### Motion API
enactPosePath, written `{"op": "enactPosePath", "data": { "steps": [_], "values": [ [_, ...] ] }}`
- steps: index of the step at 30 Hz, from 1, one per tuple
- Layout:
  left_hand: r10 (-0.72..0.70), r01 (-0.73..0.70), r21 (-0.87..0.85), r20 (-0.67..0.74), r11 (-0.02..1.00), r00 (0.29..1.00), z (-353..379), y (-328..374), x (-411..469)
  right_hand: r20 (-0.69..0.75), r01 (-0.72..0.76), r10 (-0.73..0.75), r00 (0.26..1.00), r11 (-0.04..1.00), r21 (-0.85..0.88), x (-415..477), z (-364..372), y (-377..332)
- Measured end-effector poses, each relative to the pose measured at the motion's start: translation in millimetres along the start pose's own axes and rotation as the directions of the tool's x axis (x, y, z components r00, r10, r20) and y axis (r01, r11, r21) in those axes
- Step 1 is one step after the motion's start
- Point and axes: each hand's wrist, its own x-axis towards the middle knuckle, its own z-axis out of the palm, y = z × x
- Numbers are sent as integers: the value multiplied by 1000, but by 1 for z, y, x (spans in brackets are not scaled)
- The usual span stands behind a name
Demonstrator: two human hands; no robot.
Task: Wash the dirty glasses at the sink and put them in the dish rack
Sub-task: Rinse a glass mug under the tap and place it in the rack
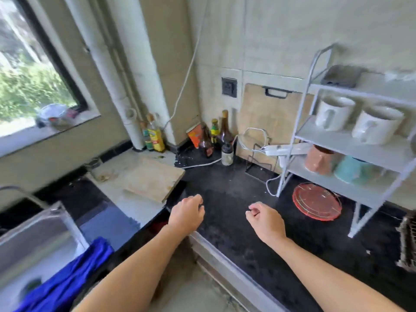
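While both hands, left (pixel 186 213) and right (pixel 265 220), hover loosely curled, empty, sink (pixel 33 235) far left, rack (pixel 360 140) right

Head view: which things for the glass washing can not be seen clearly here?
- Sink: head view, cut off by the left edge; the blue cloth covers part, so its inside is hidden.
- Faucet: only a blurred curved pipe shows; its base is cut off.
- Wire rack: cut off by the right edge.
- Glass on the counter: blurred, dirt cannot be judged.
- Left hand, right hand: curled, empty.
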Motion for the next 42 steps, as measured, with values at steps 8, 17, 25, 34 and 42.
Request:
{"op": "enactPosePath", "data": {
  "steps": [8,17,25,34,42],
  "values": [
    [-409,408,-34,-105,912,906,-52,-160,-51,295,299,-291,910,954,17,40,124,-153],
    [-698,691,-98,-140,716,703,-76,-310,-31,553,454,-407,727,889,57,116,279,-292],
    [-839,813,-208,-105,544,535,-69,-375,-11,649,304,-282,707,949,81,201,395,-398],
    [-926,890,-265,-34,372,377,-55,-425,-33,616,-26,-16,788,998,59,255,482,-486],
    [-909,881,-247,1,404,417,-52,-484,-54,597,-110,58,800,993,50,248,512,-503]
  ]
}}
